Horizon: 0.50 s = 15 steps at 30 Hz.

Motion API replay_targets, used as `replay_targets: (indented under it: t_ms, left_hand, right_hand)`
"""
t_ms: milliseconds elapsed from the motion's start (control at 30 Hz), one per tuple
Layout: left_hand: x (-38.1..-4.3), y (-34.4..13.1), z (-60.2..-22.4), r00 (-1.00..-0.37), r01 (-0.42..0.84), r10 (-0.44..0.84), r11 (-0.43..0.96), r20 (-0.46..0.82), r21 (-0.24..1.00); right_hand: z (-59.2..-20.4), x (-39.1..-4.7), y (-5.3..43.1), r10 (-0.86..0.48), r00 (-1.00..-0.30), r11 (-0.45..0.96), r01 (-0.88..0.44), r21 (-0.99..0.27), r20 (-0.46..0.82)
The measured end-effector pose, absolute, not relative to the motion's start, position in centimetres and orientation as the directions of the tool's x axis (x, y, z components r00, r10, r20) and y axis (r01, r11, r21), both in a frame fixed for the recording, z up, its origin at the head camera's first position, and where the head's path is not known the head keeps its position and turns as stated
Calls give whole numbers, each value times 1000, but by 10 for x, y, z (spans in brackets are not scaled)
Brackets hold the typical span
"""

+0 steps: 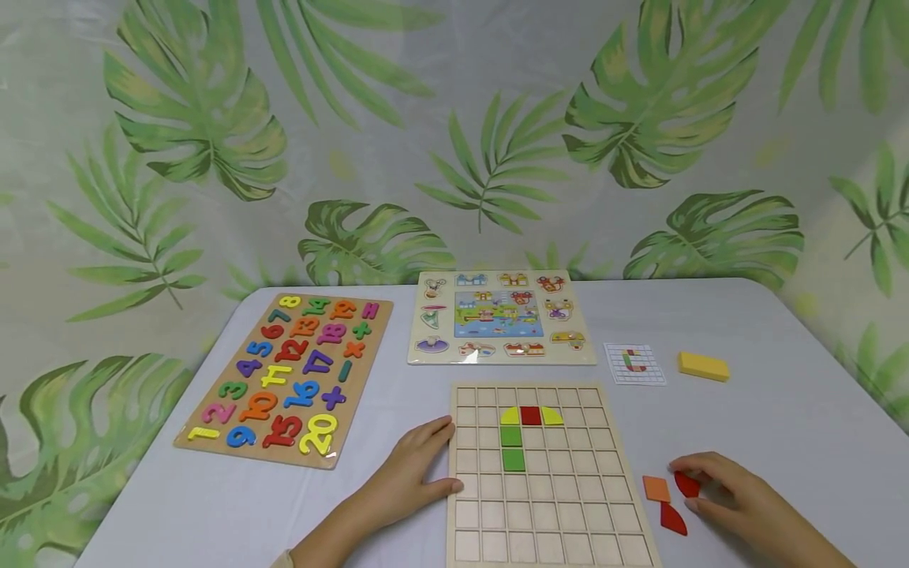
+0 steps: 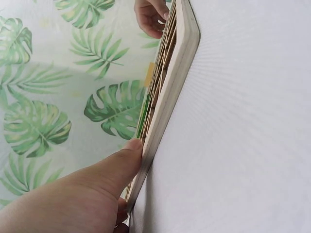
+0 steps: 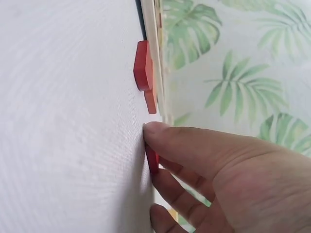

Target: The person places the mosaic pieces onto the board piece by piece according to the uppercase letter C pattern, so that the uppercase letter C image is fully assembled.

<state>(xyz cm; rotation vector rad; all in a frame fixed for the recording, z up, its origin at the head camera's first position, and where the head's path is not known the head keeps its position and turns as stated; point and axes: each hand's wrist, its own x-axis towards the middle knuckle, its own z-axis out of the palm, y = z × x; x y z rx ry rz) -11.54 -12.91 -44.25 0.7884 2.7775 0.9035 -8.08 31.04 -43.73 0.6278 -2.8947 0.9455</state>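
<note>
My left hand [image 1: 401,483] rests at the left edge of a wooden grid board [image 1: 568,491], its thumb on the rim and fingers nearly straight. Set in the grid are two yellow quarter-circle tiles [image 1: 551,416], a red square tile [image 1: 530,416] between them, and two green square tiles [image 1: 513,460] below the left one. Right of the board, my right hand [image 1: 746,501] pinches a red quarter-circle tile [image 3: 152,159] between thumb and fingers, low at the tabletop. Beside it lie an orange square tile [image 1: 656,488] and another red quarter-circle tile [image 1: 672,518].
A number puzzle board [image 1: 186,432] lies at the left. Behind the grid stands a picture peg puzzle [image 1: 497,359]. A small pattern card [image 1: 648,377] and a yellow block [image 1: 703,366] lie at the back right. A leaf-print cloth [image 1: 497,237] hangs behind the table.
</note>
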Motion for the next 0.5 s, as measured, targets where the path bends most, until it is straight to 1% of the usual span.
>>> replay_targets:
  t_ms: [200, 333, 400, 500]
  left_hand:
    - [-115, -129, -442, -857, 444, 513, 686, 50, 577]
    - [-115, -129, -443, -857, 443, 513, 686, 48, 577]
    - [-115, -129, -443, -857, 441, 513, 686, 46, 579]
    - [-115, -129, -443, -857, 442, 513, 685, 46, 579]
  right_hand:
    - [-433, -81, 307, -236, -969, 846, -244, -475, 78]
    - [-432, -81, 306, -213, -975, 868, -216, -446, 59]
    - [-432, -81, 304, -208, -975, 866, -219, -450, 75]
    - [-426, -80, 298, -208, -967, 846, -252, -469, 146]
